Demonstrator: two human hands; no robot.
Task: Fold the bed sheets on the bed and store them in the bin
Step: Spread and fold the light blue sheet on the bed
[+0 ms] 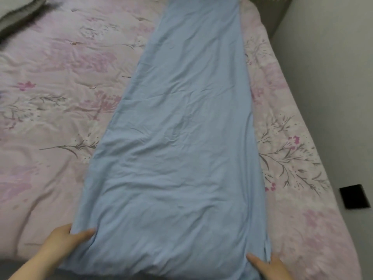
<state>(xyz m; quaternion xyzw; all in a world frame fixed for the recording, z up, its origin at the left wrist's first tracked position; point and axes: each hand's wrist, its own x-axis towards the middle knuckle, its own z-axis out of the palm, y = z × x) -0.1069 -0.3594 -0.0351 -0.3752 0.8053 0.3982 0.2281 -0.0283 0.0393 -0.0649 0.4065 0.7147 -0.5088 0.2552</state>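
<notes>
Grey bedding (18,11): bunched at the 10 o'clock corner of the view, lying on the bed; too blurred to say what kind.
Bed cover (50,98): pink with a floral print and wrinkled, spread across the bed on both sides of the sheet.
Left hand (62,241): at 7 o'clock, grasping the near left corner of the sheet, thumb on top and fingers tucked under the edge.
Blue bed sheet (181,138): folded into a long narrow strip, lying flat on the bed cover from 6 o'clock up to 12 o'clock, lightly creased, its far end out of view.
Right hand (268,267): at 5 o'clock, holding the near right corner of the sheet, thumb lying on the cloth and fingers at the outer edge.
Floor (333,77): grey, along the bed's right side.
Black rectangular object (355,197): at 4 o'clock on the floor, just beside the bed; I cannot tell what it is.
</notes>
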